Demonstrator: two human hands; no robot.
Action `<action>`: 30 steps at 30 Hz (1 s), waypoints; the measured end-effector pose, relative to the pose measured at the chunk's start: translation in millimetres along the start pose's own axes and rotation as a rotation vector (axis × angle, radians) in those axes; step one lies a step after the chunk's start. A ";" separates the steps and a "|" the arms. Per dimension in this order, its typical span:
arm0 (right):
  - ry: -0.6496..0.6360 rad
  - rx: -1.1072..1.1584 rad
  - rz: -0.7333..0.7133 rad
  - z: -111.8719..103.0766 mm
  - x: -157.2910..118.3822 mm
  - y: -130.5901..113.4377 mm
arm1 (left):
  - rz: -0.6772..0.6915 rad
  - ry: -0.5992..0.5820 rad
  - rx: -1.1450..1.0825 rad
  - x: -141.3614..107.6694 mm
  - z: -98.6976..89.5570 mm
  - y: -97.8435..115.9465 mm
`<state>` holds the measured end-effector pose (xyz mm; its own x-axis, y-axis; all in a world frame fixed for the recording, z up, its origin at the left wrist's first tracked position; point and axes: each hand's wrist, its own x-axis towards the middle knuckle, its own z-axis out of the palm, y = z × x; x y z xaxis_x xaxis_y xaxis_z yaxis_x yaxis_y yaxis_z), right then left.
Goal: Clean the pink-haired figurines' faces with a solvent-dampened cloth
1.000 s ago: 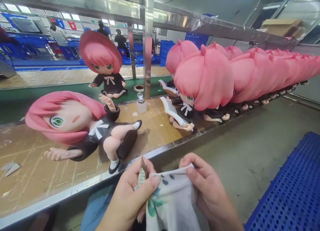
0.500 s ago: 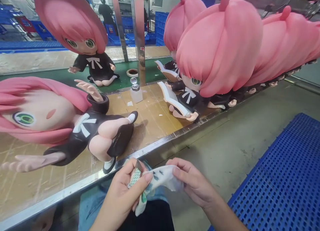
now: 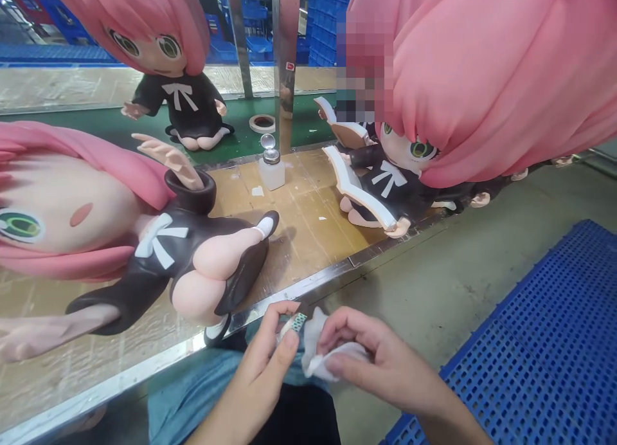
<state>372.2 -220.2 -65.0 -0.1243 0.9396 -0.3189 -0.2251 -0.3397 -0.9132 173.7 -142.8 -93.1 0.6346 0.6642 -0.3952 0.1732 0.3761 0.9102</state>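
Observation:
Above my lap, my left hand (image 3: pixel 272 348) is closed on a small pale piece with a green-patterned end (image 3: pixel 299 321); I cannot make out its kind. Beside it, my right hand (image 3: pixel 371 358) grips a crumpled white cloth (image 3: pixel 315 336). The two hands are apart, and the cloth hangs close to the left fingertips. Just beyond them, a pink-haired figure in a black dress (image 3: pixel 202 239) lies on its back on the bench, its shoes at the metal edge.
A clear bottle with a raised metal lid (image 3: pixel 273 168) stands on the cardboard-covered bench (image 3: pixel 308 239). Behind it are a tape roll (image 3: pixel 263 123) and a kneeling figure (image 3: pixel 187 104). Figures with open books (image 3: pixel 361 194) line the right side. A blue slatted platform (image 3: pixel 540 316) lies right.
The cloth, stretched between both hands before, is now bunched in my right hand alone. My left hand keeps the green-patterned piece. The view has shifted closer to the bench.

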 end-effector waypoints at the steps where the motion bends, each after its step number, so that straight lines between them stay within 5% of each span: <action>1: -0.003 -0.051 -0.015 4.1 1.6 -2.2 | 0.007 -0.043 -0.011 2.5 0.3 0.1; 5: 0.187 -0.298 -0.164 15.4 9.4 -6.9 | 0.023 -0.158 -0.027 9.3 1.9 0.9; 9: 0.277 -0.213 -0.120 12.0 15.5 -4.7 | 0.025 -0.103 -0.001 9.5 2.8 1.8; 16: 0.191 0.060 -0.021 8.1 34.5 8.0 | -0.050 -0.122 -0.102 1.6 2.3 1.1; 23: 0.078 0.056 0.025 12.6 37.8 12.2 | -0.136 -0.068 -0.223 1.9 3.0 -1.4; 30: 0.093 0.085 -0.002 15.4 36.6 11.0 | -0.132 -0.042 -0.171 0.1 1.7 0.8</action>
<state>350.3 -190.2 -82.9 -0.0346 0.9389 -0.3425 -0.3069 -0.3361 -0.8904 175.2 -143.5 -92.2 0.6462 0.5759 -0.5008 0.1289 0.5644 0.8154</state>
